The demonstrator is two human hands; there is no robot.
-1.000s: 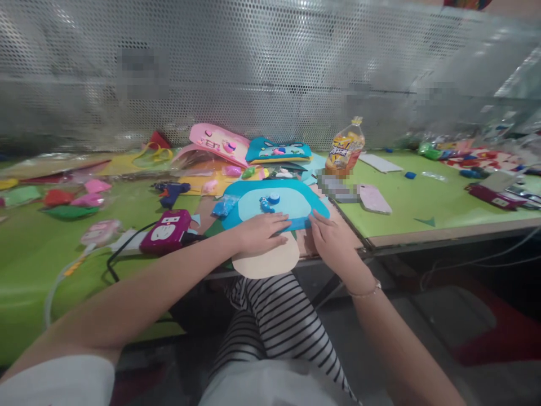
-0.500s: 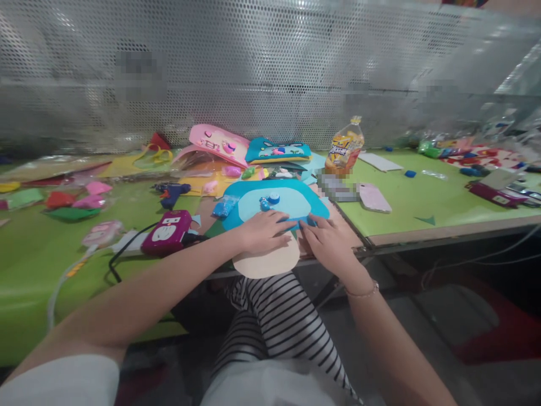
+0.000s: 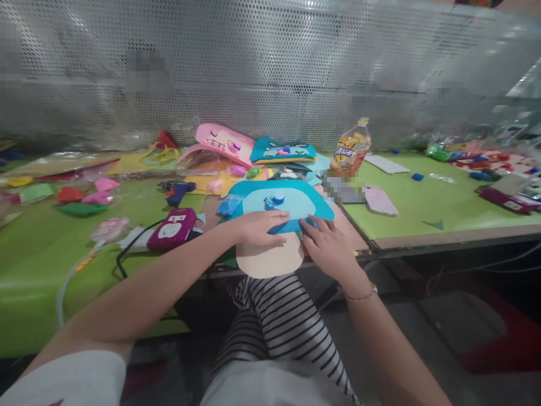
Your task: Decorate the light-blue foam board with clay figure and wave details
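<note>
Blue felt panel [image 3: 305,197] lies flat at the near edge of the bench [image 3: 34,254], directly in front of the person, with its lower edge overlapping a cream felt piece [image 3: 270,261] that overhangs the bench edge above the striped garment [image 3: 279,321] on the person's lap. Left hand [image 3: 257,228] rests palm down across the join of the cream piece and the blue panel, fingers extended and flat, gripping nothing. Right hand [image 3: 327,245], with a thin bracelet [image 3: 360,294] at the wrist, sits just beside the left hand; its fingertips [image 3: 310,223] press on the lower edge of the blue panel, fingers loosely extended, and it cannot be determined whether they pinch the edge. Small blue parts [image 3: 274,200] sit on the light-blue centre of the panel, just beyond the left hand. A purple case [image 3: 173,228] with a black cable [image 3: 127,252] lies to the left of the left forearm. A blue glue gun [image 3: 177,190] lies farther back. To the right of the panel, a pink flat case [image 3: 380,199] rests on the green surface. Behind the panel lie a teal pouch [image 3: 283,151] and a pink felt piece [image 3: 220,141], and a tilted yellow bottle [image 3: 351,149] stands near them. A perforated metal screen [image 3: 270,67] closes the far side of the bench.
</note>
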